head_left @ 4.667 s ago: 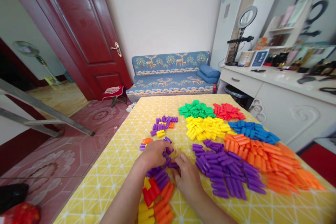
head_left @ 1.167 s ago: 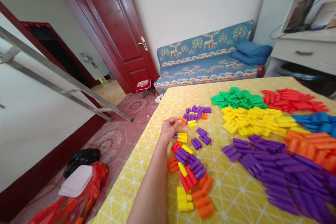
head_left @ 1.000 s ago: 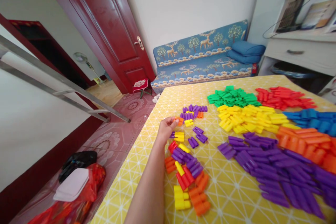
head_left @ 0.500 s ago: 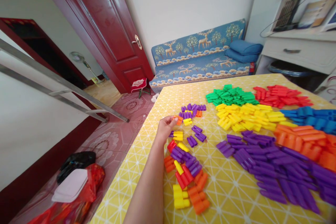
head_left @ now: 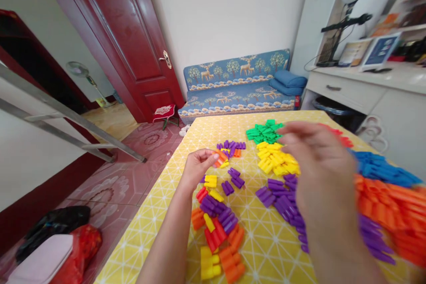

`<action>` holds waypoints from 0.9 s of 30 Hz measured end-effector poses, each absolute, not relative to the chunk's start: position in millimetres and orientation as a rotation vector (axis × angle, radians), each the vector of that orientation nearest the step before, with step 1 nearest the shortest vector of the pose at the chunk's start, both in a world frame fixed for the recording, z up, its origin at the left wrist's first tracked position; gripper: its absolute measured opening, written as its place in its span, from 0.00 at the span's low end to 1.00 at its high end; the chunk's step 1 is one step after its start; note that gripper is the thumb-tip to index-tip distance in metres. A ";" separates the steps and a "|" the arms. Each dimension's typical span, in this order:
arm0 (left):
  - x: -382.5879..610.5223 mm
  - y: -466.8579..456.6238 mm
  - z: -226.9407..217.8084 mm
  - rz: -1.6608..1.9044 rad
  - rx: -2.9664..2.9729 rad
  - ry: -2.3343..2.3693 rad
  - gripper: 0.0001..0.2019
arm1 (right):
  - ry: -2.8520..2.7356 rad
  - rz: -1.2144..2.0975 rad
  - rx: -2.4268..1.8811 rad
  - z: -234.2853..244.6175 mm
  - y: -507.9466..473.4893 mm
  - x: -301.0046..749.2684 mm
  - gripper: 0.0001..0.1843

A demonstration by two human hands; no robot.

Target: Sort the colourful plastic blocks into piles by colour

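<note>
Left hand (head_left: 199, 165) pinches orange piece (head_left: 218, 158) beside far mixed cluster (head_left: 237, 145) on table (head_left: 266, 248); right hand (head_left: 324, 177) blurred over piles, can't tell grip; near mixed cluster (head_left: 218, 208) looks part-done, 6 single-colour piles (head_left: 274, 159) remain.

One head-worn camera looks forward and down from the near end of the worktop (head_left: 266, 239) — close enough that the right hand (head_left: 324, 164) looms large — and its wide view reaches the sofa (head_left: 229, 93) beyond, with the door (head_left: 120, 31) at frame left.
</note>
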State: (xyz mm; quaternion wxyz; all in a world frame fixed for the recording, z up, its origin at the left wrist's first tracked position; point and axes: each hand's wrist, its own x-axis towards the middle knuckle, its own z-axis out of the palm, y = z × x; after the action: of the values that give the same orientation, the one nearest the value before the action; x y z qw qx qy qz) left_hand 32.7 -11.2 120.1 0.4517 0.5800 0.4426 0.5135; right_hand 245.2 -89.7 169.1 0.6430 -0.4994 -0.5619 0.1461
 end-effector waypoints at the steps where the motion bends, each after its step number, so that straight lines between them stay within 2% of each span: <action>1: 35.1 -13.9 124.2 1.267 1.439 1.089 0.19 | -1.391 0.351 -1.158 165.2 -83.7 237.3 0.17; 5: 41.7 -23.3 137.3 1.310 1.452 1.108 0.18 | -1.868 0.375 -1.254 144.8 -66.2 204.7 0.27; 12: 55.2 -37.1 149.0 1.315 1.476 1.140 0.19 | -1.810 0.385 -1.317 145.5 -67.8 200.8 0.16; 18: 58.8 -44.4 155.9 1.108 1.549 1.023 0.18 | -1.691 0.372 -1.334 143.8 -70.2 213.4 0.17; 21: 51.4 -44.9 158.4 0.996 1.639 1.066 0.18 | -1.686 0.276 -1.440 141.2 -74.3 243.6 0.16; 27: 31.3 -40.0 159.9 1.088 1.667 1.177 0.18 | -1.767 -0.134 -1.824 119.8 -76.5 379.3 0.17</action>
State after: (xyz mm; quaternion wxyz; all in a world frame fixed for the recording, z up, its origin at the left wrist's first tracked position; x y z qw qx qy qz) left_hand 31.3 -40.0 159.9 0.4027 0.6599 0.4657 0.4308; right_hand 379.3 -76.5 119.8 0.2948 -0.6853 -0.6641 -0.0503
